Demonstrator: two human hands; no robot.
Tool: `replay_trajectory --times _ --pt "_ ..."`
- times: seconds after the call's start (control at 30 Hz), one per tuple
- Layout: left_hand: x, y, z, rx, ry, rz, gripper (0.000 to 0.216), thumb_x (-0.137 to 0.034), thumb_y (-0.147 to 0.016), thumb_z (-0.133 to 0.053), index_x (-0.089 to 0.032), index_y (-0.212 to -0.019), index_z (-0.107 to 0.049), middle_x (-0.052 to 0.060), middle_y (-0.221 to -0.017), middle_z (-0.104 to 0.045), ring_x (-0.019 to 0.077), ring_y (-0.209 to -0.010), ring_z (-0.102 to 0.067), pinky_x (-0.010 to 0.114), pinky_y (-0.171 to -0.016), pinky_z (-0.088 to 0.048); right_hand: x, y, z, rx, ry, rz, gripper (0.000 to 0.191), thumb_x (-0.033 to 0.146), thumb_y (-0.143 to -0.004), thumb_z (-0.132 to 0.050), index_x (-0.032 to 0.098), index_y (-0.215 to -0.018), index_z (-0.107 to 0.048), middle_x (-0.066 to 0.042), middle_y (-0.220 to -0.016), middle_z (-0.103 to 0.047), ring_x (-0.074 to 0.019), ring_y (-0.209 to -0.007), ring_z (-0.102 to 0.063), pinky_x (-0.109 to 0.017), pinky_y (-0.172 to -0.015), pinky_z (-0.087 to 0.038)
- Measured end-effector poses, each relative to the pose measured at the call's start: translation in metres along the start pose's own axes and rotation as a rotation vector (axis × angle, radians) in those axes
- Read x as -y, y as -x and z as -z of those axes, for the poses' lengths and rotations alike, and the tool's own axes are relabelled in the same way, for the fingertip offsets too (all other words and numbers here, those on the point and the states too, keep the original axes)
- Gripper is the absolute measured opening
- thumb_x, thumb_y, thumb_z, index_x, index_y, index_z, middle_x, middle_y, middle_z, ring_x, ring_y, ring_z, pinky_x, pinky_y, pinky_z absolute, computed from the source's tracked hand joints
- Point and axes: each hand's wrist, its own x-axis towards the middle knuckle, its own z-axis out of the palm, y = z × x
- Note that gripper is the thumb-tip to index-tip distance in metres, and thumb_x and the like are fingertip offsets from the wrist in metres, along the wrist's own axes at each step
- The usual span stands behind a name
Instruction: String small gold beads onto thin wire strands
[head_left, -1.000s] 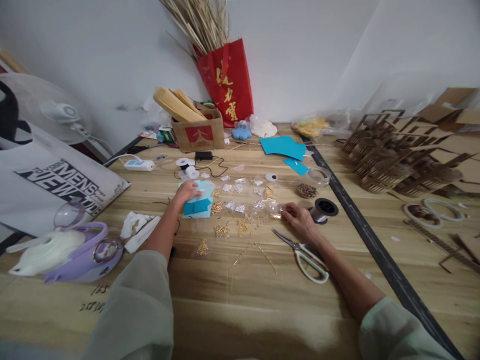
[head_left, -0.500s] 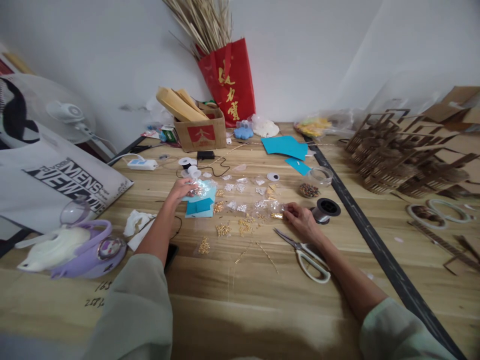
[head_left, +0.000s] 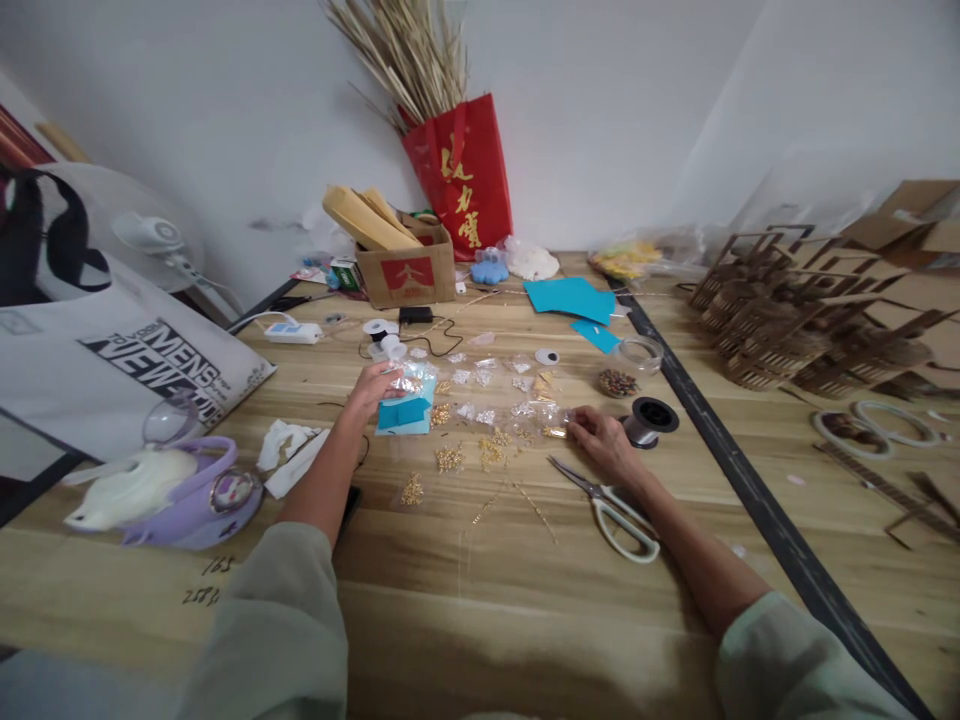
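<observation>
My left hand [head_left: 369, 388] is closed on a small clear plastic bag [head_left: 409, 376], over light and dark blue paper pieces [head_left: 403, 412]. The bag's contents are too small to make out. My right hand [head_left: 604, 440] rests on the wood with its fingers closed at the edge of a small clear bag of gold pieces [head_left: 555, 432]. Between the hands lie several little bags of silvery and gold bits and loose piles of gold beads [head_left: 449, 459]. Nearer to me are two thin gold chains [head_left: 534, 508]. White-handled scissors [head_left: 611, 515] lie open below my right wrist.
A wire spool [head_left: 651, 421] stands just beyond my right hand, near a dish of mixed beads [head_left: 618, 382]. At left sits a purple and white teapot-like object [head_left: 176, 495]. A cardboard box [head_left: 409, 272] and red bag [head_left: 472, 180] stand behind; brown wooden structures [head_left: 787, 310] crowd the right.
The view has tilted and shifted slightly, so the objects at left appear farther right. Both hands stay by the same bags, with little visible movement.
</observation>
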Motion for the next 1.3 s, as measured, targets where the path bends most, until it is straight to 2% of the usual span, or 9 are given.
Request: replay_trajectory --times 0.2,0.4,0.67,0.87,1.13,1.3 --pt "0.003 -0.001 0.005 -0.004 0.023 0.020 0.027 -0.015 -0.076 -0.068 -0.008 -0.101 -0.064 0.007 -0.076 -0.070 0.0161 -0.057 -0.067 0.024 -0.051 -0.055 0.002 0.000 0.001 -0.003 -0.001 0.005 0.024 0.032 -0.079 -0.053 0.016 -0.093 -0.063 -0.005 -0.076 -0.070 -0.0179 -0.068 -0.064 -0.027 -0.064 -0.047" --pt "0.004 -0.006 0.006 -0.004 0.061 0.034 0.030 -0.018 -0.072 -0.072 -0.009 -0.099 -0.064 0.006 -0.075 -0.068 0.0158 -0.059 -0.068 0.026 -0.055 -0.057 0.003 0.000 0.002 0.005 0.007 0.003 0.024 0.032 -0.079 -0.052 0.015 -0.093 -0.064 -0.005 -0.075 -0.069 -0.0179 -0.066 -0.063 -0.027 -0.062 -0.046" --pt "0.004 -0.007 0.004 0.025 0.145 0.016 0.019 -0.015 -0.077 -0.065 -0.010 -0.095 -0.062 0.006 -0.080 -0.067 0.0157 -0.068 -0.068 0.030 -0.064 -0.059 0.001 0.000 0.002 0.015 0.016 0.013 0.025 0.033 -0.081 -0.053 0.015 -0.094 -0.063 -0.005 -0.077 -0.070 -0.0175 -0.067 -0.063 -0.026 -0.063 -0.046" --pt "0.005 -0.010 0.000 0.029 0.179 0.013 0.012 -0.013 -0.080 -0.060 -0.010 -0.091 -0.060 0.003 -0.074 -0.064 0.0142 -0.064 -0.066 0.032 -0.064 -0.059 0.001 0.000 0.002 0.012 0.018 0.008 0.025 0.034 -0.081 -0.053 0.014 -0.093 -0.064 -0.004 -0.072 -0.068 -0.0171 -0.064 -0.062 -0.026 -0.060 -0.045" --pt "0.004 -0.015 -0.003 0.042 0.187 0.005 0.012 -0.011 -0.080 -0.058 -0.010 -0.092 -0.059 0.008 -0.087 -0.066 0.0171 -0.071 -0.068 0.034 -0.065 -0.060 0.000 0.000 0.002 0.009 0.015 0.014 0.025 0.034 -0.081 -0.052 0.016 -0.093 -0.064 -0.005 -0.075 -0.069 -0.0176 -0.066 -0.062 -0.027 -0.061 -0.046" --pt "0.003 -0.016 -0.003 0.074 0.179 -0.002 0.016 -0.006 -0.075 -0.056 -0.009 -0.091 -0.060 0.008 -0.086 -0.066 0.0179 -0.073 -0.068 0.037 -0.069 -0.060 -0.005 0.000 0.001 0.022 -0.009 0.023 0.027 0.035 -0.081 -0.052 0.016 -0.096 -0.064 -0.005 -0.076 -0.070 -0.0180 -0.067 -0.063 -0.027 -0.061 -0.047"
